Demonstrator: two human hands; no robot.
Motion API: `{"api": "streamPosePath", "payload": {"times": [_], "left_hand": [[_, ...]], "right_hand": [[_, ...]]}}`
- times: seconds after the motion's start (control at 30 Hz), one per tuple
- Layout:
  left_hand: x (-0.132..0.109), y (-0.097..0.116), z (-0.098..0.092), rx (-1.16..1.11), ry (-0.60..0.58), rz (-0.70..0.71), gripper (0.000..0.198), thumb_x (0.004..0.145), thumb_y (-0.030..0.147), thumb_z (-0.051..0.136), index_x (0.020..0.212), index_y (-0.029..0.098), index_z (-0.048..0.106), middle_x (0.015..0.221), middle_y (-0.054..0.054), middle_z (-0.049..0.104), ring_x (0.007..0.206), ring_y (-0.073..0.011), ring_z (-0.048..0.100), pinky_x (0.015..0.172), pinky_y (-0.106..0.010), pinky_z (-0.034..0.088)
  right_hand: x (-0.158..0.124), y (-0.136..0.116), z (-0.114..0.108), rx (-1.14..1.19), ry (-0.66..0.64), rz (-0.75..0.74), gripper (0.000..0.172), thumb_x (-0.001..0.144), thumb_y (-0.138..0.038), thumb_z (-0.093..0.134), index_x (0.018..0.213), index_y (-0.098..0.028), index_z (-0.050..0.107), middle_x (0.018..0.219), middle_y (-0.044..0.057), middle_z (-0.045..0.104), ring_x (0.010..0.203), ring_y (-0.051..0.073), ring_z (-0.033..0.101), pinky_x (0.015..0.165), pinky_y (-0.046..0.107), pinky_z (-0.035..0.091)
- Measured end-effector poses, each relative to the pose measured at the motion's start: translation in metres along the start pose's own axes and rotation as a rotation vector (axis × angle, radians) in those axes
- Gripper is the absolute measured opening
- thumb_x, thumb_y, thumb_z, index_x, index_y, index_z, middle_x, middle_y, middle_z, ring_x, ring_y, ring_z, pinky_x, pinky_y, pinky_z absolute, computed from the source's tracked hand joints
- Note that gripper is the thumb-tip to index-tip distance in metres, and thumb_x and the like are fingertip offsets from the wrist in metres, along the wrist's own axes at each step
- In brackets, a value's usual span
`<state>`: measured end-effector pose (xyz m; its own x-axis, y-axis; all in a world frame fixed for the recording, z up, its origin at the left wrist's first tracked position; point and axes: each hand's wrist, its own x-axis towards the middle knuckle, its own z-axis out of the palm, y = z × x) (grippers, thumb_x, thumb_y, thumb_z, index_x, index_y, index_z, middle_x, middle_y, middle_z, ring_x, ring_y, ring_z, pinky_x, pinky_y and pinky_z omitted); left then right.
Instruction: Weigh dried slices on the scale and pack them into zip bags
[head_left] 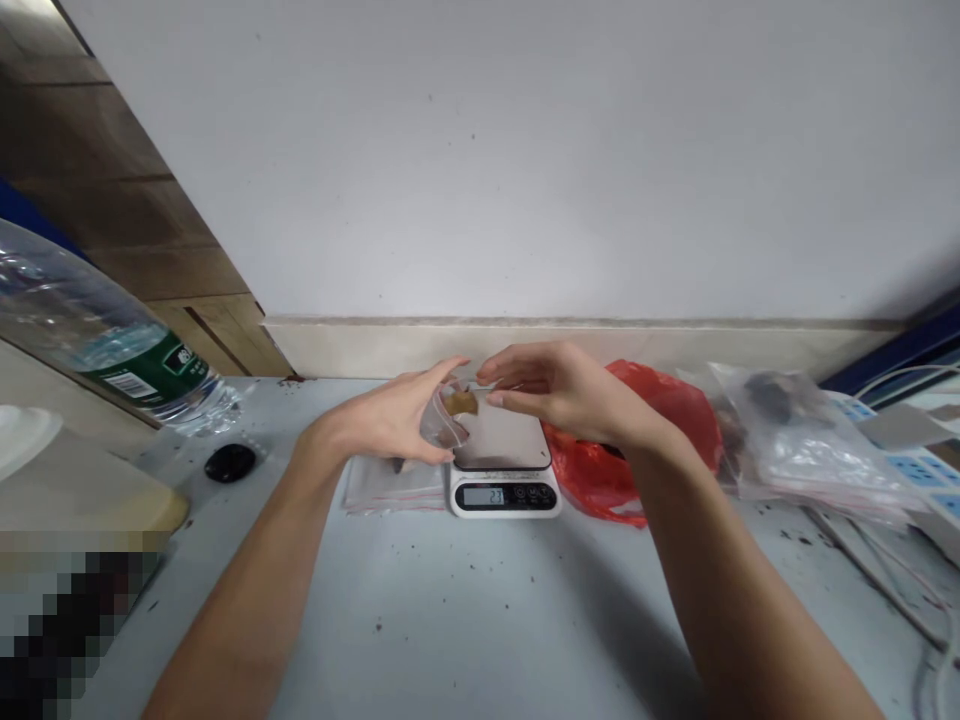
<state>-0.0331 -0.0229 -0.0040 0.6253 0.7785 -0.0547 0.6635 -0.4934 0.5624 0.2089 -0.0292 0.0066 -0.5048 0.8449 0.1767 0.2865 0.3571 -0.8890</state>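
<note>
A white kitchen scale (504, 455) with a metal plate stands on the table, its display lit and seeming to read 23. Over the left part of its plate, my left hand (401, 412) curves round a small clear zip bag (442, 425), thumb below and fingers above. Something brownish-yellow (461, 402) shows at the bag; I cannot tell whether it lies inside or behind it. My right hand (551, 385) is close by on the right above the plate, with thumb and fingertips nearly together at the bag's edge. What these fingertips hold is too small to make out.
Flat clear bags (394, 487) lie left of the scale, a red plastic bag (637, 420) right of it. Farther right are more clear bags (802, 440), cables (885, 575) and power strips. A large water bottle (112, 330) leans at left near a black cap (230, 462).
</note>
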Motion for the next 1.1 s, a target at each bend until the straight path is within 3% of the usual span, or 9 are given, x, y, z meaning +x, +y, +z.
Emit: {"api": "streamPosePath", "payload": {"times": [0.13, 0.23, 0.27, 0.4, 0.47, 0.6, 0.8, 0.97, 1.1], "left_hand": [[-0.006, 0.012, -0.009, -0.128, 0.102, 0.031, 0.108, 0.076, 0.041, 0.082, 0.166, 0.028, 0.024, 0.16, -0.015, 0.052, 0.145, -0.0345, 0.052, 0.115, -0.046, 0.047], [-0.008, 0.016, -0.015, -0.293, 0.206, 0.12, 0.104, 0.078, 0.039, 0.08, 0.165, 0.028, 0.024, 0.157, -0.014, 0.055, 0.145, -0.0323, 0.053, 0.116, -0.049, 0.047], [-0.008, 0.016, -0.016, -0.351, 0.251, 0.132, 0.098, 0.08, 0.039, 0.079, 0.163, 0.027, 0.03, 0.154, -0.014, 0.059, 0.141, -0.0316, 0.057, 0.114, -0.048, 0.05], [-0.002, 0.019, -0.018, -0.474, 0.481, 0.057, 0.051, 0.08, 0.042, 0.081, 0.124, 0.017, 0.071, 0.117, -0.011, 0.08, 0.11, -0.0282, 0.077, 0.098, -0.041, 0.062], [-0.001, 0.023, -0.018, -0.485, 0.549, 0.023, 0.034, 0.078, 0.041, 0.082, 0.102, 0.017, 0.077, 0.096, -0.008, 0.083, 0.094, -0.0257, 0.08, 0.089, -0.037, 0.065], [-0.002, 0.034, -0.017, -0.441, 0.583, 0.054, 0.02, 0.081, 0.038, 0.079, 0.085, 0.019, 0.078, 0.081, -0.004, 0.081, 0.079, -0.0223, 0.08, 0.077, -0.032, 0.067], [-0.006, 0.042, -0.017, -0.379, 0.573, 0.074, 0.015, 0.084, 0.035, 0.076, 0.083, 0.02, 0.079, 0.078, -0.002, 0.081, 0.076, -0.02, 0.079, 0.075, -0.029, 0.065], [-0.005, 0.044, -0.015, -0.283, 0.568, 0.104, 0.014, 0.088, 0.029, 0.069, 0.079, 0.019, 0.074, 0.078, -0.002, 0.079, 0.075, -0.0175, 0.077, 0.071, -0.025, 0.062], [-0.005, 0.052, -0.008, -0.147, 0.598, 0.165, 0.012, 0.092, 0.021, 0.061, 0.084, 0.019, 0.069, 0.079, -0.001, 0.078, 0.075, -0.0148, 0.074, 0.057, -0.018, 0.053]], "right_hand": [[-0.005, -0.003, -0.003, -0.146, 0.011, -0.146, 0.023, 0.086, -0.018, 0.063, 0.103, -0.024, 0.077, 0.13, 0.009, 0.076, 0.123, 0.025, 0.07, 0.105, 0.045, 0.055], [-0.009, -0.008, -0.007, -0.246, 0.019, -0.191, 0.005, 0.085, -0.027, 0.073, 0.089, -0.024, 0.076, 0.152, 0.01, 0.062, 0.138, 0.03, 0.059, 0.111, 0.05, 0.05], [-0.01, -0.01, -0.007, -0.23, 0.031, -0.196, 0.01, 0.085, -0.033, 0.076, 0.083, -0.024, 0.073, 0.153, 0.01, 0.061, 0.137, 0.031, 0.06, 0.111, 0.05, 0.05], [-0.01, -0.015, -0.006, -0.064, 0.138, -0.194, 0.032, 0.082, -0.049, 0.081, 0.073, -0.021, 0.067, 0.141, 0.013, 0.067, 0.125, 0.031, 0.067, 0.097, 0.046, 0.058], [-0.009, -0.015, -0.004, -0.023, 0.224, -0.193, 0.037, 0.077, -0.052, 0.084, 0.073, -0.021, 0.066, 0.133, 0.015, 0.069, 0.126, 0.033, 0.065, 0.087, 0.042, 0.06], [-0.008, -0.016, -0.004, -0.036, 0.27, -0.206, 0.033, 0.072, -0.045, 0.087, 0.075, -0.022, 0.064, 0.1, 0.01, 0.074, 0.122, 0.034, 0.065, 0.08, 0.039, 0.057], [-0.012, -0.018, -0.009, -0.064, 0.245, -0.166, 0.022, 0.076, -0.033, 0.082, 0.076, -0.021, 0.063, 0.086, 0.004, 0.073, 0.078, 0.019, 0.065, 0.069, 0.033, 0.053], [-0.016, -0.024, -0.012, -0.099, 0.222, -0.151, 0.022, 0.08, -0.032, 0.079, 0.075, -0.021, 0.061, 0.077, 0.001, 0.068, 0.069, 0.016, 0.062, 0.064, 0.031, 0.051], [-0.019, -0.031, -0.011, -0.195, 0.209, -0.141, 0.024, 0.081, -0.038, 0.08, 0.092, -0.02, 0.068, 0.077, 0.001, 0.071, 0.068, 0.016, 0.063, 0.065, 0.031, 0.052]]}}
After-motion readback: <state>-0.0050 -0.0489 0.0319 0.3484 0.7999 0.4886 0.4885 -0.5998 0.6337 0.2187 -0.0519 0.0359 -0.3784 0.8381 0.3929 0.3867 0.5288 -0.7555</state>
